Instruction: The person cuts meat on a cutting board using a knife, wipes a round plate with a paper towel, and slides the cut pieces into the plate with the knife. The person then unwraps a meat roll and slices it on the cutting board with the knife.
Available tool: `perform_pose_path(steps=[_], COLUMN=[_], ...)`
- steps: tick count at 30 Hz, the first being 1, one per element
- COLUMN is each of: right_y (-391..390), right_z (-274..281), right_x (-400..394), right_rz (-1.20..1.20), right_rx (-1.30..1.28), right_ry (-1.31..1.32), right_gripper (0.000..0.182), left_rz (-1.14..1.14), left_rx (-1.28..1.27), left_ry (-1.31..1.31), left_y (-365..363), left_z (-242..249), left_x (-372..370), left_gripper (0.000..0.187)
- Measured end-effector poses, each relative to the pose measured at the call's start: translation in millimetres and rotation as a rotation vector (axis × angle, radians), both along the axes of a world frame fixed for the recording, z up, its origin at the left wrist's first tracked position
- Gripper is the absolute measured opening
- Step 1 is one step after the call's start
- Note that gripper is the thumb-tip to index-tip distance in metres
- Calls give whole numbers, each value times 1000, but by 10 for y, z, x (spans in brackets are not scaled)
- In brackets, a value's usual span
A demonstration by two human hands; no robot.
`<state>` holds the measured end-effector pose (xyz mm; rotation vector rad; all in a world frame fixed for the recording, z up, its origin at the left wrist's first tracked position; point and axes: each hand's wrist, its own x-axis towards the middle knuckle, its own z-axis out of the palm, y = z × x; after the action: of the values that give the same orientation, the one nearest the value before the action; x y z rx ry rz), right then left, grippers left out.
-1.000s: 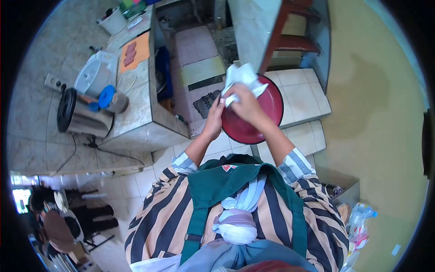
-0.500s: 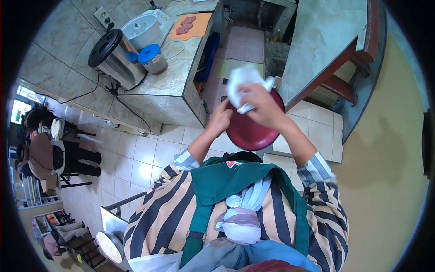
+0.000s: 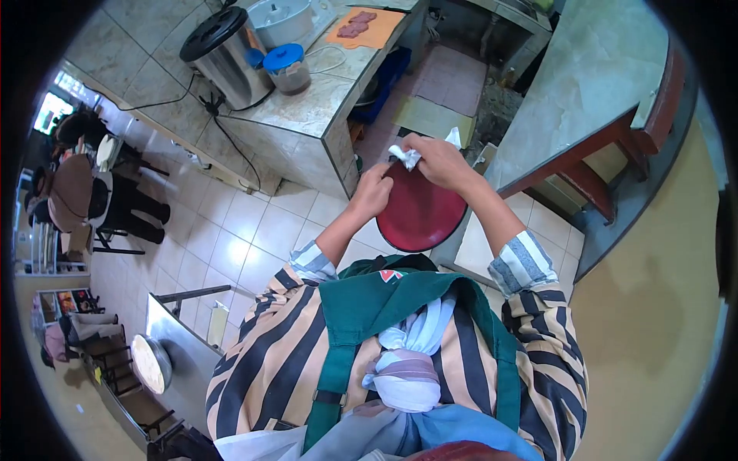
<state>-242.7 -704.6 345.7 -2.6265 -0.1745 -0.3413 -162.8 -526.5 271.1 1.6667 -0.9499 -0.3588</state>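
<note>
The left hand (image 3: pixel 372 192) is grasping the red pan (image 3: pixel 419 211) right of the tabletop's (image 3: pixel 300 111) near corner; the right hand (image 3: pixel 440 163) is clenching a white cloth (image 3: pixel 408 158). Steady support is favouring even wiping.

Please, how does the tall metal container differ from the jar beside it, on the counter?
The metal container is clearly bigger and taller than the jar. The metal container has a black lid, while the jar has a blue one. The metal container's wall is shiny and opaque, but the jar's is see-through, with brownish contents. Both are lidded.
</note>
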Motion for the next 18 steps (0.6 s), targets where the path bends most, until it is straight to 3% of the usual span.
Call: perform_pose_path(steps=[2, 8, 11, 15, 18], right_y=[-204, -565, -736, -749, -940], right_z=[-178, -356, -604, -759, -1025], right_x=[81, 29, -12, -181, -266], right_rz=[-97, -214, -405, -490, -521], right_rx=[80, 305, 558, 832, 630], right_ry=[-5, -35, -103, -219, -390], right_gripper=[24, 23, 24, 22, 26], left_rz=[39, 198, 277, 283, 273], left_rx=[-46, -165, -267, -344, -333], left_ry=[26, 177, 325, 362, 347], left_y=[-144, -139, -254, -310, -348], left_z=[-188, -92, -79, -83, -90], left_x=[75, -10, -85, -168, -212], left_gripper=[35, 39, 39, 40, 43])
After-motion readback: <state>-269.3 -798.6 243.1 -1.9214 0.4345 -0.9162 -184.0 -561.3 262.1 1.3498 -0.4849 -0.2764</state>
